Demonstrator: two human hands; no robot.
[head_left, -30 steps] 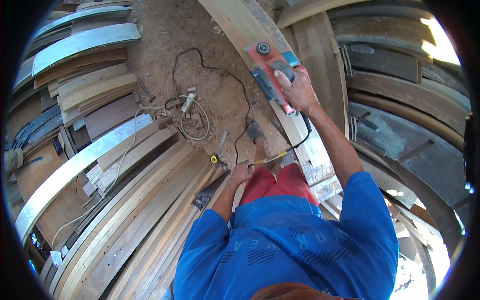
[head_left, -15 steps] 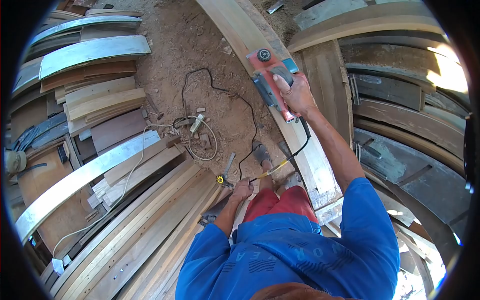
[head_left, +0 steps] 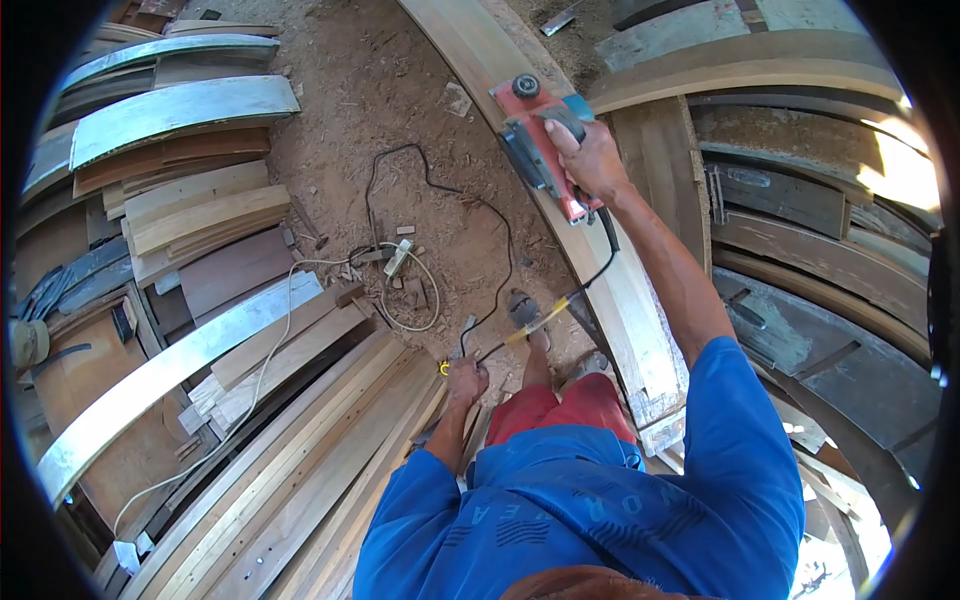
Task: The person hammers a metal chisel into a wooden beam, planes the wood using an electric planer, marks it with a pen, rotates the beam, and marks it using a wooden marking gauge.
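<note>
My right hand [head_left: 592, 160] is wrapped round the handle of a red electric planer [head_left: 538, 145], which rests on a long pale wooden plank [head_left: 632, 310]. From the planer's rear a black power cord [head_left: 612, 250], wrapped in yellow tape along one stretch, curves down to my left hand [head_left: 466, 380]. That hand is closed on the cord, low and to the left, near my leg. Past it, the cord loops over the dirt floor to a white power strip [head_left: 397, 257].
Stacked boards [head_left: 200, 220] and long planks [head_left: 290, 470] line the left side. More timber [head_left: 820, 240] is piled on the right. A pale extension cable [head_left: 262, 400] trails across the left stacks. Wood shavings litter the dirt floor [head_left: 340, 110].
The planer and my right hand have shifted slightly up the plank. My left hand has moved a little left, still holding the cord, and the taped stretch has moved with it.
</note>
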